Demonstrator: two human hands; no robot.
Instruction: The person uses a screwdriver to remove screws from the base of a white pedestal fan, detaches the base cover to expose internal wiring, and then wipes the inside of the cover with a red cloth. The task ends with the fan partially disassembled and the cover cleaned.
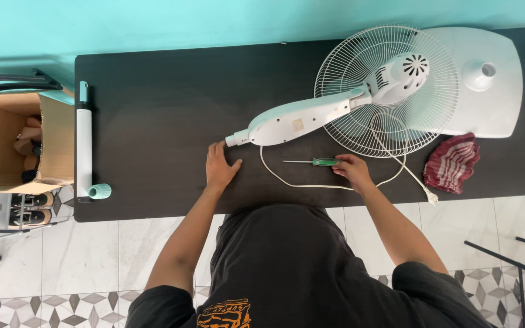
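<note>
From the head camera, your left hand lies flat on the dark, matte tabletop, fingers spread and holding nothing, its fingertips just beside the narrow end of the fan's neck — a smooth, glossy white shell with a pale teal edge. Your right hand rests on the table with its fingers closed around the green, translucent handle of a screwdriver, whose thin steel shaft points towards your left hand.

The fan lies on its side: the ribbed white motor housing sits inside the round wire grille, and behind it is the broad, flat plastic base with a short socket standing up from it. A white power cord loops between your hands (its plug lies near the table's front edge). A crumpled red-and-white striped cloth sits right of the grille. At the table's far left lies a white tube with teal fittings.
</note>
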